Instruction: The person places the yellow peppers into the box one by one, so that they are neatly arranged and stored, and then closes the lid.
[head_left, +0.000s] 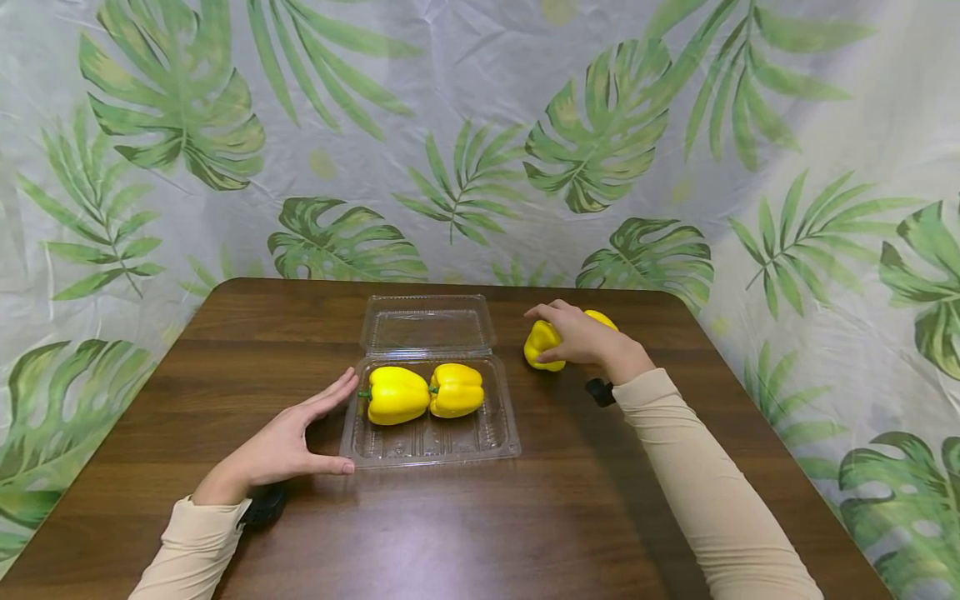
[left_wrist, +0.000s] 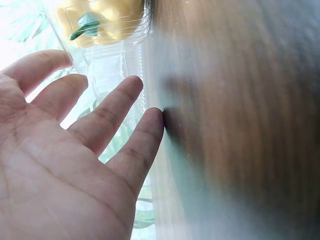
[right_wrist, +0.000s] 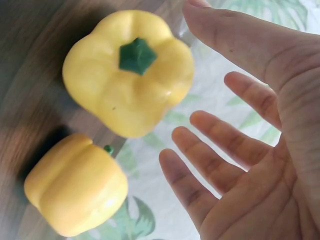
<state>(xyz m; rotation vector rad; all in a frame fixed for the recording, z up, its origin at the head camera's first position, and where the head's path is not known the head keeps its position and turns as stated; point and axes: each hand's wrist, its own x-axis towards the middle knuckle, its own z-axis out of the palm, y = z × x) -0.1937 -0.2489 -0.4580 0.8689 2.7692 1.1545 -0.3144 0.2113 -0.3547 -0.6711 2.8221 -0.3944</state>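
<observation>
The left hand [head_left: 285, 442] is spread beside a clear box [head_left: 501, 408] holding 2 peppers [head_left: 397, 396], and the right hand [head_left: 583, 333], fingers apart, is at 2 others [head_left: 543, 348] on the table [head_left: 450, 533].

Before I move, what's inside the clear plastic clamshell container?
The clear plastic clamshell container holds two yellow bell peppers, side by side in its base; the lid is open. Whatever lies directly beneath the peppers is covered, so I can't see it.
</observation>
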